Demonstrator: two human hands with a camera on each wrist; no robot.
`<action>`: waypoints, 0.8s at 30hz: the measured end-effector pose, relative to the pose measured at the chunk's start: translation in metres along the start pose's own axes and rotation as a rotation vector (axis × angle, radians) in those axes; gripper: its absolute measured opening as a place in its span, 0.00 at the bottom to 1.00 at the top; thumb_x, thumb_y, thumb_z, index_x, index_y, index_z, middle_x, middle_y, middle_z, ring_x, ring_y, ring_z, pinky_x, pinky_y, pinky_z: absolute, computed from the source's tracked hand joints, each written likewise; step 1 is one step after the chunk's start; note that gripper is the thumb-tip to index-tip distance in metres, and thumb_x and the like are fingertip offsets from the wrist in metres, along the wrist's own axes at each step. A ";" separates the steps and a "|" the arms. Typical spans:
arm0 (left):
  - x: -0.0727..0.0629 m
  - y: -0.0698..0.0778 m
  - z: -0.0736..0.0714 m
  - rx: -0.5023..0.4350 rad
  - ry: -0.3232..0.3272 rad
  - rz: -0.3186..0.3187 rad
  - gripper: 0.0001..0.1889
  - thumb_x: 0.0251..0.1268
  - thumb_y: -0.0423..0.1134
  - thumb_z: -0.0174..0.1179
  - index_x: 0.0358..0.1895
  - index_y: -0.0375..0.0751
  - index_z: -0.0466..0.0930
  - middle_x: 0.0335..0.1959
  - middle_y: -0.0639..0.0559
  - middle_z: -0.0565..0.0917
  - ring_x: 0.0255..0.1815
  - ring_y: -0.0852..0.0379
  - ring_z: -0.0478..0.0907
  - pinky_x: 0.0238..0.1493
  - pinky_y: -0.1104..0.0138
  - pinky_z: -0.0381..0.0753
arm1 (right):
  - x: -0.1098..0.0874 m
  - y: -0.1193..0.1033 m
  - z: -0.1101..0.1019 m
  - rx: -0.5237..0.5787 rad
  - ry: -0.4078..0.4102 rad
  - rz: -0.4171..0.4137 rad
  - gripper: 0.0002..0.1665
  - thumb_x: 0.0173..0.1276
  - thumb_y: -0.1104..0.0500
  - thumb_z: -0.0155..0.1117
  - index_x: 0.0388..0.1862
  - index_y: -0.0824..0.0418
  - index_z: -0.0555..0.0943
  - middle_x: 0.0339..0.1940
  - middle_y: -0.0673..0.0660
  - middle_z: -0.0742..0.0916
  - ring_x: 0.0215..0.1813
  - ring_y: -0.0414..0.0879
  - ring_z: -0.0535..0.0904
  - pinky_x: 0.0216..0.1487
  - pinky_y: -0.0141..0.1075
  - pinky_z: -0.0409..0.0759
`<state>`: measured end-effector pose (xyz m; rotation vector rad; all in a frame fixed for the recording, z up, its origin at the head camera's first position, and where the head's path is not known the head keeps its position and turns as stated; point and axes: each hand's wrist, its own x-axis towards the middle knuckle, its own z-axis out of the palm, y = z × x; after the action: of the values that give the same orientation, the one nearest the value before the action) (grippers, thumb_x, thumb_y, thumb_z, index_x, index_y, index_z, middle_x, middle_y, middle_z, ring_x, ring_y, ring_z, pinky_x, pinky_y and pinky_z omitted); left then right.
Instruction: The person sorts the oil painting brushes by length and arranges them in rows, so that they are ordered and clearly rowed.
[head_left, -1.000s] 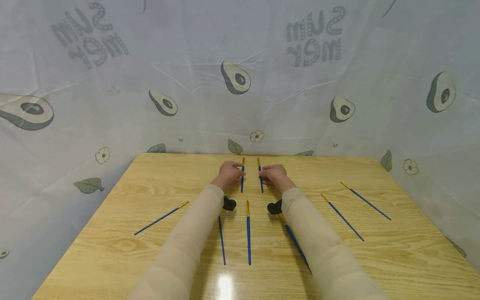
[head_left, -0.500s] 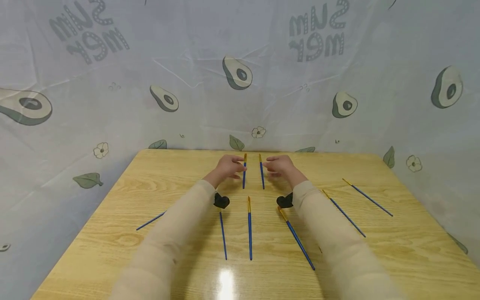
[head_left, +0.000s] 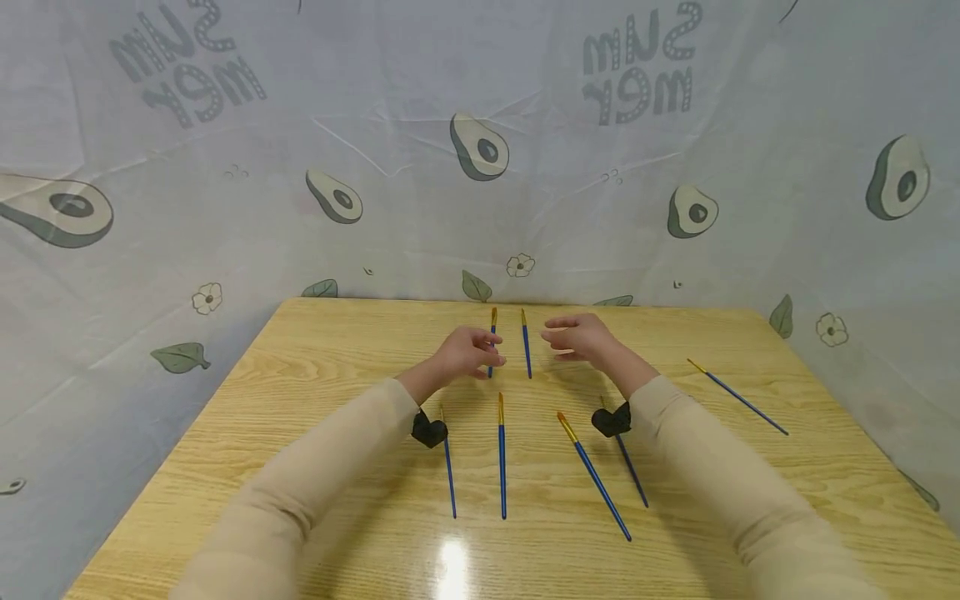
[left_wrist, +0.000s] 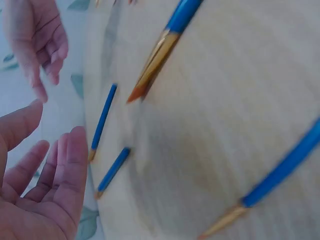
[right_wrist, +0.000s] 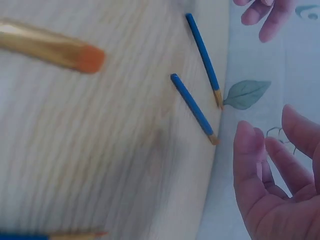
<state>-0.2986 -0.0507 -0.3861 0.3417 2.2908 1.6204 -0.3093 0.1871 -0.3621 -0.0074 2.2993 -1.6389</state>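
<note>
Two blue-handled paintbrushes lie side by side near the table's back edge, the left paintbrush (head_left: 493, 327) and the right paintbrush (head_left: 527, 350). My left hand (head_left: 468, 352) hovers over the left one and hides part of its handle in the head view. To the right of the pair, my right hand (head_left: 583, 336) is held apart from both. Each wrist view shows loosely spread fingers with nothing between them, on the left hand (left_wrist: 45, 190) and the right hand (right_wrist: 280, 185). Bristles of both back brushes point toward the curtain.
Nearer me lie a thin paintbrush (head_left: 450, 475), a flat paintbrush (head_left: 502, 467), a thick slanted paintbrush (head_left: 596, 479) and another (head_left: 632, 467) partly behind the right wrist camera. One more paintbrush (head_left: 738, 396) lies far right. An avocado-print curtain (head_left: 405, 242) rises behind the wooden table (head_left: 337, 333).
Both hands have come away from the two back paintbrushes, which stay on the table. The right hand has shifted right, the left back toward me. The sleeves now cover the far-left brush and one on the right.
</note>
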 end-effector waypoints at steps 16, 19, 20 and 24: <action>-0.048 -0.016 0.013 -0.030 0.015 0.035 0.23 0.60 0.34 0.68 0.58 0.31 0.76 0.43 0.44 0.79 0.40 0.53 0.79 0.37 0.60 0.85 | -0.061 0.028 -0.006 -0.044 -0.016 -0.109 0.29 0.72 0.59 0.61 0.67 0.72 0.68 0.58 0.67 0.77 0.62 0.65 0.71 0.56 0.51 0.77; -0.057 -0.017 0.019 -0.029 0.018 0.039 0.23 0.59 0.34 0.69 0.57 0.31 0.76 0.42 0.45 0.78 0.38 0.51 0.80 0.36 0.59 0.85 | -0.073 0.033 -0.008 -0.051 -0.011 -0.126 0.29 0.72 0.59 0.61 0.66 0.73 0.69 0.54 0.66 0.79 0.60 0.64 0.73 0.55 0.51 0.79; -0.059 -0.018 0.021 -0.028 0.021 0.034 0.22 0.59 0.34 0.69 0.56 0.31 0.77 0.42 0.45 0.78 0.37 0.51 0.80 0.36 0.59 0.85 | -0.077 0.034 -0.007 -0.054 -0.010 -0.129 0.29 0.72 0.59 0.62 0.65 0.73 0.69 0.53 0.65 0.79 0.60 0.64 0.73 0.54 0.50 0.79; -0.069 -0.022 0.031 -0.032 0.029 0.005 0.22 0.57 0.33 0.71 0.54 0.31 0.77 0.42 0.44 0.77 0.34 0.51 0.80 0.34 0.60 0.85 | -0.090 0.043 -0.006 -0.055 0.010 -0.125 0.28 0.71 0.60 0.63 0.63 0.74 0.71 0.46 0.62 0.81 0.56 0.63 0.76 0.50 0.49 0.82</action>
<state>-0.2231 -0.0569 -0.4083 0.3188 2.2842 1.6733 -0.2175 0.2239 -0.3771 -0.1586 2.3952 -1.6367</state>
